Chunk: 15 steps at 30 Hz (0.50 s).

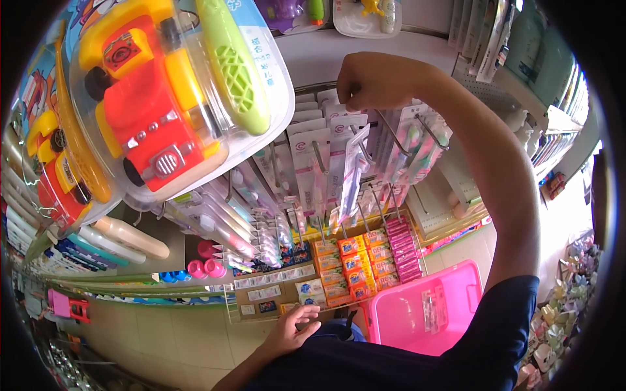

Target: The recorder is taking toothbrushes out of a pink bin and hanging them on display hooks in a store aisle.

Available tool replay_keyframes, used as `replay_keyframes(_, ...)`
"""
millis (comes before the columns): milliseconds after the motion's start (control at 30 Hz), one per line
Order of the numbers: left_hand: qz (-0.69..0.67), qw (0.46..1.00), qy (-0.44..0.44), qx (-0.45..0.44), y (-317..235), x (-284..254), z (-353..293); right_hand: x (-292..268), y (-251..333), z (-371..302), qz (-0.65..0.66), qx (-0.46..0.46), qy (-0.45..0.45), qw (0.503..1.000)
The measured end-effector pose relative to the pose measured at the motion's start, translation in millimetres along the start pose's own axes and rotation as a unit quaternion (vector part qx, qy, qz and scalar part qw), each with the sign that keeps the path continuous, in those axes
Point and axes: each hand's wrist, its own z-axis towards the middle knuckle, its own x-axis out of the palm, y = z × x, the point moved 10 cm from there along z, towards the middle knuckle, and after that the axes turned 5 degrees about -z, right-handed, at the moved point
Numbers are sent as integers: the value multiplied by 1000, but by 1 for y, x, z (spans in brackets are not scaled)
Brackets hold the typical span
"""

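My right hand (377, 81) is raised over the hooks of hanging toothbrush packs (306, 156), its fingers curled closed near the top cards. Whatever the fingers hold, if anything, is hidden. Just below that hand, one toothbrush pack (354, 166) hangs at a slant in front of the others. My left hand (295, 330) is low in the middle, its fingers apart with nothing in them, near the front edge of the wire shelf. A pink plastic basket (466, 277) stands to the right of my body, with a clear pack (432, 311) lying in it.
Large toy-truck blister packs (163, 111) jut out at the upper left. Metal hooks (394, 133) stick out toward me. Rows of boxed soap bars (352, 264) fill the low wire shelf. Bottles (130, 238) line the left, and tiled floor (156, 332) lies below them.
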Motion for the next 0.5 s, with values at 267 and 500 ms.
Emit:
replay_keyframes(267, 3, 1000, -1, -7, 2, -1, 2, -5, -4, 0, 7, 30, -34, 999)
replay_keyframes(500, 0, 1000, 2, -4, 0, 0, 3, -12, -6, 13, -13, -16, -111, 994)
